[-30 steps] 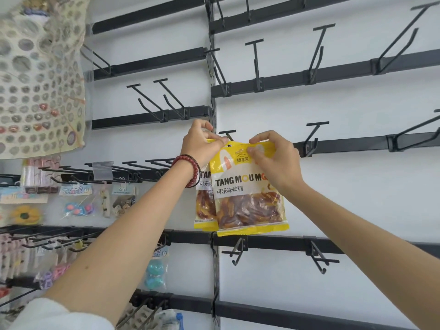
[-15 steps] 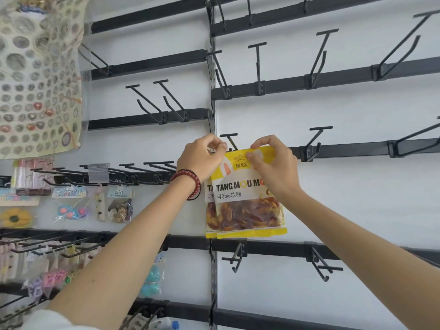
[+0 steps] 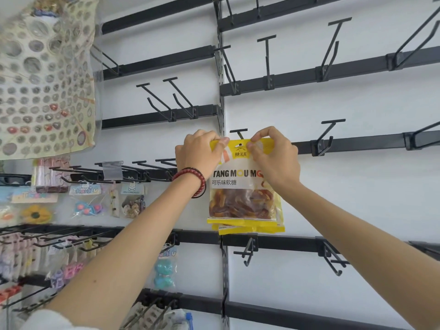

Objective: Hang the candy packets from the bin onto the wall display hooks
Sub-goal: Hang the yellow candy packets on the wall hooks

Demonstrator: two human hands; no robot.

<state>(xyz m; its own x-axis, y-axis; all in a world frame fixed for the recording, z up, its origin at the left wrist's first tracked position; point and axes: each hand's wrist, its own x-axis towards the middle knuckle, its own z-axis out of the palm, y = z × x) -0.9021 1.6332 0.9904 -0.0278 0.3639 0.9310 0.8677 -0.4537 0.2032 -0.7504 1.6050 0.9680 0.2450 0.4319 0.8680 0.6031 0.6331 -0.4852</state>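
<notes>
A glossy yellow plastic candy packet (image 3: 242,186) carries a white band with black lettering, and its clear window shows brown and amber sweets (a second yellow edge peeks out beneath). A dark red beaded bracelet (image 3: 192,177) circles the left wrist. Across a plain white wall (image 3: 357,191) run black metal rails (image 3: 357,144) and black metal hooks (image 3: 328,132). At upper left hangs a cream sheet patterned with grey circles (image 3: 42,79), a few red. Lower left: a yellow flower ornament with a dark centre (image 3: 35,214) and a teal toy (image 3: 164,272).

Both hands (image 3: 199,154) (image 3: 276,160) aloft in pinch grips
</notes>
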